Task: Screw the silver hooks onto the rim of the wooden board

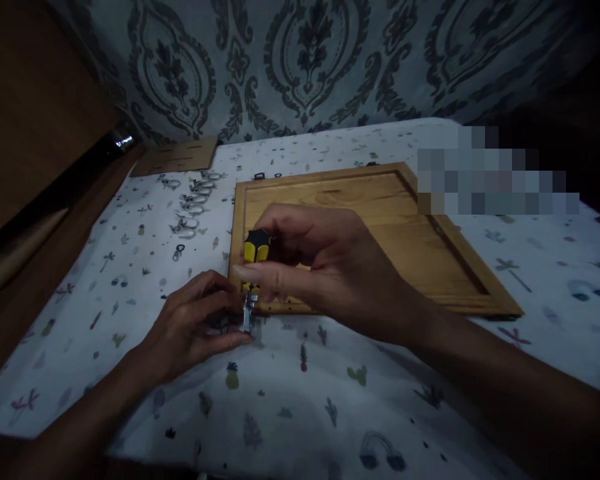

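Nearest the camera, on the patterned cloth [300,400], the left hand [195,327] has its grip pinched on a small metal fitting [249,319] at the near left corner of the wooden panel [420,247]. Just above, the right hand [320,267] grips the yellow-and-black screwdriver [257,248] upright, shaft pointing down at the fitting. Beyond, to the left, loose metal hooks [193,200] lie scattered, then a flat brown board [177,157].

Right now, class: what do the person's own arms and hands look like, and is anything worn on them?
The left hand and right hand are bare, without gloves. Both forearms are bare to the picture's edge: no sleeves, watch or bracelet show. No rings are visible, though the light is dim.
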A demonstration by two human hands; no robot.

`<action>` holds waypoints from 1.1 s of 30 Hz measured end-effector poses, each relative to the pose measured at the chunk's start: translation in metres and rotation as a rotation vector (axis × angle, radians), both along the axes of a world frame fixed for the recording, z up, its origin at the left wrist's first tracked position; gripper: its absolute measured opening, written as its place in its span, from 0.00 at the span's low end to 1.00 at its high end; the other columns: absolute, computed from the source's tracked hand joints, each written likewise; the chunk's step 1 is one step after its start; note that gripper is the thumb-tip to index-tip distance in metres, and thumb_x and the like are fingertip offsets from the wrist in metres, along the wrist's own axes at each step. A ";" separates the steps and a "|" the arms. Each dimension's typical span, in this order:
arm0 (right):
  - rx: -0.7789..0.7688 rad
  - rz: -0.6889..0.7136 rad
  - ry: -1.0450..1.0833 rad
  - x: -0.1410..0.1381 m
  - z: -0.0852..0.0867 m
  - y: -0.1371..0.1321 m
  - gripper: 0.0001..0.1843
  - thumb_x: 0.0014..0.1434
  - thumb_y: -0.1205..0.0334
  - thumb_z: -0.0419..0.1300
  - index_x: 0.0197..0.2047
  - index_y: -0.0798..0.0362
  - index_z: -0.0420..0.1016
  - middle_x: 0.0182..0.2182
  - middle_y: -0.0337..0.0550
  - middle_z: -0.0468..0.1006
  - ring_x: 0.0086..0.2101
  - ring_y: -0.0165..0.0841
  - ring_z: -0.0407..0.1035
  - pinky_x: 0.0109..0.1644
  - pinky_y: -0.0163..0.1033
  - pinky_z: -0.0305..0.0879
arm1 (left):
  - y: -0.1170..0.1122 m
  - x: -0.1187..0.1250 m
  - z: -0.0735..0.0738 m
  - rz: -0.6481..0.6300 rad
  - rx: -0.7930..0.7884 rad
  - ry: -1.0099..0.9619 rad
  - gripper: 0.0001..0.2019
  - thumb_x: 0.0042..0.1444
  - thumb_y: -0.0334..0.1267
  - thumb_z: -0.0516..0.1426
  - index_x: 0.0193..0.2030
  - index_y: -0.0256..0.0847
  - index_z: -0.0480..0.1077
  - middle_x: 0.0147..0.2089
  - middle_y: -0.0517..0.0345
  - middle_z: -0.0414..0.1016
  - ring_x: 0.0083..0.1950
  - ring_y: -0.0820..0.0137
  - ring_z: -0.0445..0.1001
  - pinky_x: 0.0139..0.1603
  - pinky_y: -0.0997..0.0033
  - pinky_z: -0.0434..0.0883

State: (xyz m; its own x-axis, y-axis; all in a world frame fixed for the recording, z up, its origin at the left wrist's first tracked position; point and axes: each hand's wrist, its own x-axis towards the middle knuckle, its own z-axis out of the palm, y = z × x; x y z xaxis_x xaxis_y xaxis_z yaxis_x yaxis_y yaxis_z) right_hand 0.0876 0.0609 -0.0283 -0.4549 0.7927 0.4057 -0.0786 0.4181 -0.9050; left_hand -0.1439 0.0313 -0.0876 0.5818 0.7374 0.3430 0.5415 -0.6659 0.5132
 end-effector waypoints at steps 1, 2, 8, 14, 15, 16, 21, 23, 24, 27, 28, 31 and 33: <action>0.013 -0.027 0.013 0.000 0.001 0.000 0.10 0.61 0.62 0.67 0.31 0.54 0.71 0.27 0.34 0.73 0.26 0.25 0.70 0.27 0.30 0.69 | 0.000 0.000 0.001 -0.001 -0.013 0.006 0.13 0.59 0.44 0.65 0.48 0.44 0.75 0.48 0.52 0.73 0.48 0.64 0.76 0.44 0.66 0.78; 0.024 -0.059 0.029 0.000 0.002 0.000 0.11 0.61 0.61 0.67 0.31 0.54 0.71 0.27 0.34 0.73 0.25 0.24 0.70 0.28 0.31 0.70 | 0.000 0.000 0.001 -0.003 -0.027 0.010 0.13 0.59 0.44 0.65 0.49 0.43 0.75 0.48 0.52 0.72 0.47 0.64 0.76 0.44 0.66 0.77; 0.068 -0.153 0.000 0.002 0.002 0.000 0.11 0.62 0.60 0.66 0.31 0.52 0.70 0.26 0.32 0.72 0.24 0.24 0.70 0.27 0.30 0.69 | 0.000 0.000 0.002 0.011 -0.036 0.008 0.14 0.59 0.46 0.65 0.49 0.43 0.75 0.47 0.52 0.72 0.46 0.65 0.75 0.43 0.66 0.77; 0.104 -0.141 -0.063 0.001 -0.003 0.000 0.10 0.63 0.61 0.65 0.31 0.52 0.70 0.24 0.32 0.72 0.25 0.25 0.68 0.28 0.31 0.66 | -0.001 -0.001 0.001 0.002 -0.053 0.012 0.14 0.60 0.45 0.64 0.50 0.44 0.74 0.48 0.52 0.72 0.46 0.65 0.75 0.45 0.65 0.78; 0.098 -0.140 -0.064 0.001 -0.003 0.000 0.10 0.63 0.61 0.65 0.31 0.52 0.70 0.25 0.33 0.72 0.25 0.25 0.68 0.28 0.31 0.66 | -0.001 -0.001 0.002 -0.003 -0.048 0.013 0.14 0.60 0.45 0.64 0.50 0.44 0.74 0.48 0.52 0.72 0.46 0.65 0.76 0.45 0.65 0.78; 0.092 -0.141 -0.068 0.001 -0.003 0.000 0.11 0.63 0.61 0.65 0.31 0.52 0.70 0.25 0.33 0.72 0.25 0.25 0.68 0.28 0.31 0.67 | -0.001 0.000 0.002 -0.005 -0.043 0.014 0.14 0.60 0.46 0.64 0.50 0.44 0.74 0.48 0.52 0.71 0.46 0.65 0.75 0.44 0.65 0.78; 0.117 -0.121 -0.075 0.000 -0.002 0.001 0.10 0.63 0.63 0.65 0.31 0.53 0.70 0.26 0.33 0.72 0.25 0.24 0.67 0.28 0.30 0.65 | 0.000 0.000 0.002 -0.008 -0.035 0.012 0.14 0.60 0.45 0.64 0.49 0.43 0.74 0.48 0.52 0.72 0.48 0.64 0.76 0.45 0.64 0.78; 0.123 -0.125 -0.079 0.000 -0.002 0.001 0.11 0.63 0.63 0.66 0.31 0.53 0.69 0.26 0.33 0.71 0.25 0.23 0.66 0.27 0.30 0.64 | 0.000 0.000 0.002 -0.012 -0.034 0.011 0.14 0.60 0.44 0.64 0.50 0.43 0.74 0.48 0.52 0.72 0.47 0.64 0.76 0.44 0.63 0.78; 0.126 -0.132 -0.085 0.000 -0.002 0.000 0.11 0.63 0.63 0.66 0.30 0.53 0.69 0.25 0.33 0.70 0.25 0.23 0.65 0.26 0.30 0.63 | 0.000 0.000 0.001 -0.013 -0.030 0.014 0.14 0.60 0.44 0.64 0.50 0.43 0.74 0.49 0.51 0.72 0.48 0.64 0.76 0.44 0.63 0.79; 0.162 -0.156 -0.103 0.000 -0.002 0.000 0.12 0.62 0.62 0.66 0.30 0.52 0.69 0.23 0.31 0.67 0.24 0.24 0.61 0.26 0.31 0.60 | 0.000 -0.001 0.000 -0.013 -0.015 0.029 0.14 0.61 0.45 0.63 0.50 0.43 0.73 0.51 0.50 0.72 0.50 0.63 0.76 0.45 0.63 0.79; 0.177 -0.164 -0.109 0.000 -0.002 -0.001 0.12 0.62 0.62 0.67 0.29 0.52 0.69 0.23 0.31 0.67 0.24 0.24 0.61 0.26 0.31 0.60 | 0.000 -0.001 0.000 -0.012 -0.011 0.031 0.14 0.61 0.46 0.63 0.50 0.43 0.73 0.52 0.50 0.72 0.50 0.62 0.76 0.45 0.63 0.79; 0.195 -0.177 -0.118 -0.001 -0.003 -0.001 0.12 0.62 0.62 0.67 0.29 0.52 0.69 0.24 0.31 0.67 0.24 0.24 0.60 0.27 0.32 0.59 | -0.001 -0.001 0.000 -0.012 -0.012 0.028 0.14 0.61 0.46 0.63 0.49 0.42 0.73 0.52 0.50 0.72 0.51 0.62 0.76 0.46 0.64 0.79; 0.188 -0.173 -0.108 -0.002 -0.004 -0.001 0.12 0.62 0.63 0.67 0.30 0.53 0.69 0.24 0.31 0.67 0.24 0.23 0.60 0.26 0.32 0.58 | -0.001 -0.001 0.001 -0.012 -0.010 0.031 0.14 0.61 0.46 0.63 0.49 0.42 0.73 0.52 0.50 0.72 0.51 0.62 0.76 0.46 0.64 0.79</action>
State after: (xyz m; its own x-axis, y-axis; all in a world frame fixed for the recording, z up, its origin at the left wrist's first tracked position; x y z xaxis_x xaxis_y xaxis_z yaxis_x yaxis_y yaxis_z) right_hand 0.0859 0.0597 -0.0323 -0.3682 0.7778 0.5094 0.1015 0.5782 -0.8096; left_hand -0.1448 0.0302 -0.0870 0.6007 0.7339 0.3172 0.5497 -0.6672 0.5027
